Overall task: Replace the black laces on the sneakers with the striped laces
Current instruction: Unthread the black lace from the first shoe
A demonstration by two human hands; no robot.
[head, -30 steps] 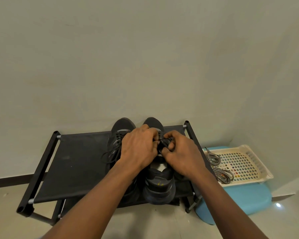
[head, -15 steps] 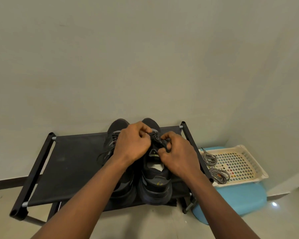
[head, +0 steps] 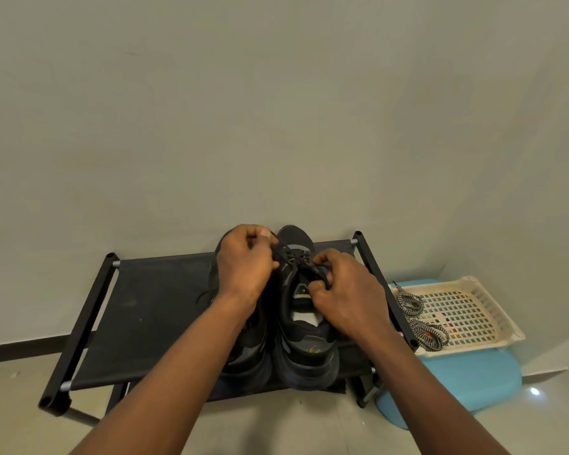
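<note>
The left hand has moved up and away from the right hand, drawing the black lace taut above the sneaker on the shoe rack. Both hands pinch this lace with curled fingers. The unlacing seems only begun; the striped laces lie untouched in the basket.

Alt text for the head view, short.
The left hand and right hand each pinch the black lace of one black sneaker in a pair on a black shoe rack. Striped laces lie coiled in a cream basket beside it.
</note>
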